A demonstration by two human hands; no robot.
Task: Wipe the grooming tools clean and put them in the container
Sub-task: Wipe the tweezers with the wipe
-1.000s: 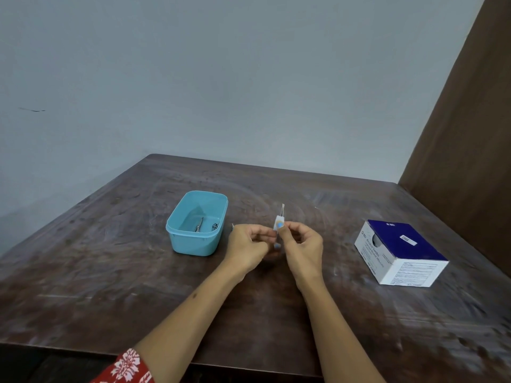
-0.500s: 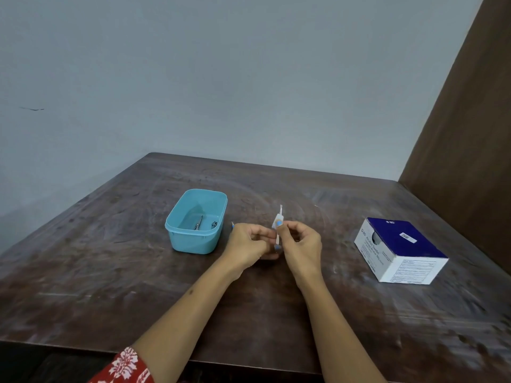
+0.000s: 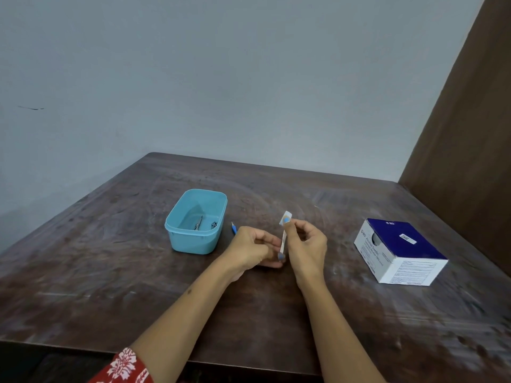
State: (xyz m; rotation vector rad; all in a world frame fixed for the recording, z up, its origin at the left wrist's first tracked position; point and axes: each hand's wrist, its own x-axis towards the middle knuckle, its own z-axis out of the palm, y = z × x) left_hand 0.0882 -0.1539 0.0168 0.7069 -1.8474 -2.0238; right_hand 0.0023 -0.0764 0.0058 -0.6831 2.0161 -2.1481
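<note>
Both hands are over the middle of the counter, close together, fingers curled.

Right hand: thumb and forefinger pinch a small white wipe folded over the top end of a thin nail file. The nail pressing on the wipe is painted blue.

Left hand: fingers curled in, tips gripping the file's lower end. A blue-painted nail shows just under the file's bottom tip.

File: slim, straight, flat strip, pale with a fine ridged or gritty face, held nearly upright and tilted a little to the right at the top. It hangs between my two hands, above the counter, not touching it. The top end is hidden under the wipe.

Just left of the left hand a blue pointed stick pokes out from behind the knuckles; I cannot tell what it is or whether the hand holds it.

Tub: light blue plastic, rectangular with rounded corners, open top, smooth walls, standing on the counter left of the hands. Inside it lie small metal scissors and a smaller dark metal piece, too small to identify.

Box: cardboard, dark blue top, white printed sides, well right of the hands.

Counter: dark brown wood, scuffed, dull sheen. Red floral sleeve at the left arm.
</note>
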